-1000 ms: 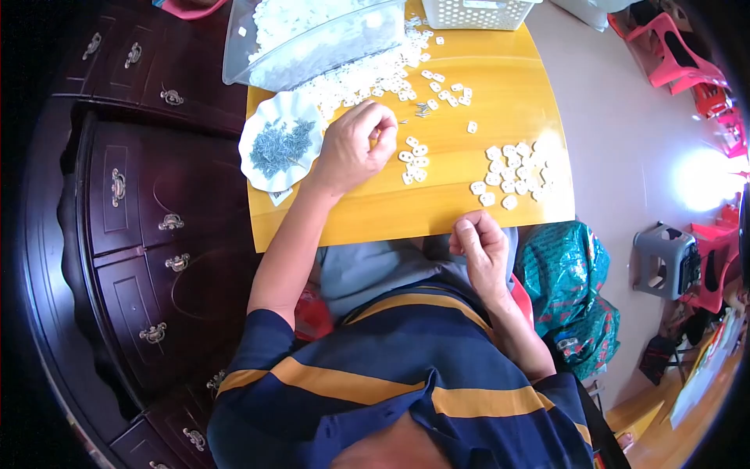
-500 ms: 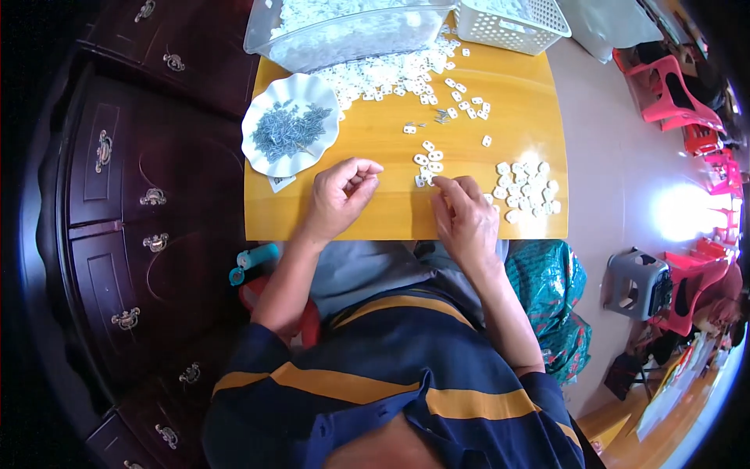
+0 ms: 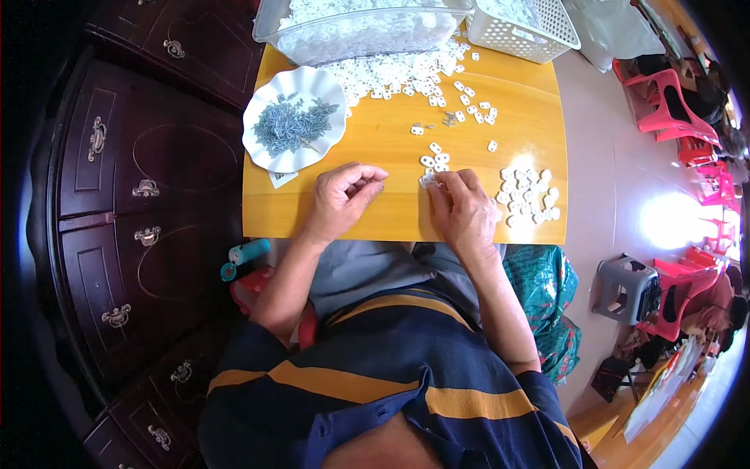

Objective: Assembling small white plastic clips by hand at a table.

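The clear rectangular plastic bin (image 3: 367, 43) and white perforated plastic basket (image 3: 519, 41) are cut off by the upper edge. My right fingers (image 3: 461, 184) partly cover a cluster of small white two-holed pieces (image 3: 441, 159). Whether my left fingers (image 3: 364, 170) grip anything is unclear. Grey metal pins (image 3: 293, 125): too small to count.

On the worktop (image 3: 375, 148), nails (image 3: 289, 125) lie in a dish (image 3: 281, 162) at left; a tub (image 3: 375, 45) and a basket (image 3: 525, 43) stand behind, clustered small pieces (image 3: 528, 195) at right.
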A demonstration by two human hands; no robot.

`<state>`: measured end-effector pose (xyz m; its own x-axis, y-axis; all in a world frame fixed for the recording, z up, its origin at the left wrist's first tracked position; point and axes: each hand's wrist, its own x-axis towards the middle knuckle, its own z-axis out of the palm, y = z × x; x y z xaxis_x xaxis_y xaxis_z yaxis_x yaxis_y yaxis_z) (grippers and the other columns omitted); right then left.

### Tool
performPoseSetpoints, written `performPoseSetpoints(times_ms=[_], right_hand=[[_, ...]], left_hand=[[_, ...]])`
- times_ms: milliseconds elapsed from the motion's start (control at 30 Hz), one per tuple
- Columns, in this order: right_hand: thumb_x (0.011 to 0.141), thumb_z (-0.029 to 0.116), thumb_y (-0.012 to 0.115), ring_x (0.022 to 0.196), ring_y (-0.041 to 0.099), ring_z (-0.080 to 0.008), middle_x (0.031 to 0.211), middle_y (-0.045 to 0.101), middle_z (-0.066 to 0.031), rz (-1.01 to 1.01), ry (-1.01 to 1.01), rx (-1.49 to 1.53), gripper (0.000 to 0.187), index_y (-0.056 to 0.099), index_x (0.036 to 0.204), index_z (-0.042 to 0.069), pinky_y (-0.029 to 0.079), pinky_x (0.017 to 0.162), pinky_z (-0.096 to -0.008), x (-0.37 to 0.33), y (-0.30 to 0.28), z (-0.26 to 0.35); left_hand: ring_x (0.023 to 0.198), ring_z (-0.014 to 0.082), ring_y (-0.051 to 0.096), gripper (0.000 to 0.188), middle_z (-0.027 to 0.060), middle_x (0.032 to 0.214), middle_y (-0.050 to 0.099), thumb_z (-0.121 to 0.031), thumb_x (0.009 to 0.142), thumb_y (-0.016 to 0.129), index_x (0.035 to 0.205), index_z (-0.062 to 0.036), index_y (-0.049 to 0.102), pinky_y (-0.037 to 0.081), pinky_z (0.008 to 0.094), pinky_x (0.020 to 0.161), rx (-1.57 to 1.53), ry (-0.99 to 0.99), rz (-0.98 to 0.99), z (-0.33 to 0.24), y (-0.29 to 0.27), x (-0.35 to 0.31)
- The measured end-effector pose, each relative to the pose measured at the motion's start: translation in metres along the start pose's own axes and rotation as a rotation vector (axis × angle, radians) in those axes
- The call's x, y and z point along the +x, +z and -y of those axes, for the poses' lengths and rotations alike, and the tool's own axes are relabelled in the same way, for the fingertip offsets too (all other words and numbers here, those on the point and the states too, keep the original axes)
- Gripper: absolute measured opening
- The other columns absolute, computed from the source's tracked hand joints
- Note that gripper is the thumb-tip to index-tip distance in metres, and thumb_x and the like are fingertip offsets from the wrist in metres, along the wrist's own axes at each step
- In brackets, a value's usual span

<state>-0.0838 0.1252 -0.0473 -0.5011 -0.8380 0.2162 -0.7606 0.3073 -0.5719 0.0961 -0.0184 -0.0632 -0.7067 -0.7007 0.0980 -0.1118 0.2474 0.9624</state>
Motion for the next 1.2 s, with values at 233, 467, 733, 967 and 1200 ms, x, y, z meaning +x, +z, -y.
performPoseSetpoints(times_ms=[233,467,733,967,1200], right_hand=[[0.088,0.013,0.070,0.073,0.066,-0.0381,0.083,0.064,-0.0137,0.028,0.006,0.075,0.011,0.061,0.089,0.006,0.053,0.062,-0.0464,0.005,-0.002,-0.004],[0.089,0.008,0.071,0.067,0.067,-0.0267,0.081,0.066,-0.0132,0.072,0.125,0.361,0.012,0.063,0.096,0.003,0.052,0.061,-0.0349,-0.010,-0.016,0.000],[0.093,0.008,0.075,0.074,0.059,-0.0025,0.084,0.067,0.0039,0.182,0.469,1.173,0.011,0.068,0.101,0.003,0.049,0.067,-0.0201,-0.034,-0.003,-0.009],[0.094,0.008,0.074,0.078,0.063,-0.0053,0.088,0.069,0.0014,0.207,0.575,1.407,0.009,0.068,0.100,0.005,0.052,0.071,-0.0207,-0.035,-0.012,-0.018],[0.095,0.010,0.072,0.076,0.063,-0.0070,0.088,0.069,0.0004,0.153,0.586,1.464,0.007,0.069,0.100,0.005,0.052,0.071,-0.0232,-0.037,-0.009,-0.025]], left_hand=[[0.074,0.0023,0.062,0.006,-0.0007,0.083,0.069,0.003,0.092,0.070,0.098,0.0016,0.069,0.050,0.0189,0.067,0.008,-0.083,0.057,-0.005,-0.003,-0.005],[0.074,0.0014,0.059,0.007,-0.0027,0.087,0.065,0.002,0.092,0.071,0.096,-0.0014,0.067,0.049,0.0185,0.066,-0.048,-0.036,0.095,-0.012,0.005,-0.008],[0.077,0.0029,0.058,0.007,-0.0026,0.086,0.065,0.001,0.091,0.071,0.095,-0.0026,0.067,0.049,0.0210,0.067,-0.354,-0.151,0.286,-0.032,0.042,-0.019],[0.074,0.0075,0.060,0.008,0.0013,0.083,0.064,0.004,0.089,0.071,0.094,-0.0009,0.067,0.050,0.0236,0.066,-0.176,-0.019,0.241,-0.041,0.058,-0.012],[0.076,0.0078,0.060,0.008,0.0021,0.085,0.063,0.004,0.090,0.070,0.095,-0.0005,0.067,0.050,0.0235,0.067,-0.163,0.004,0.218,-0.039,0.067,-0.010]])
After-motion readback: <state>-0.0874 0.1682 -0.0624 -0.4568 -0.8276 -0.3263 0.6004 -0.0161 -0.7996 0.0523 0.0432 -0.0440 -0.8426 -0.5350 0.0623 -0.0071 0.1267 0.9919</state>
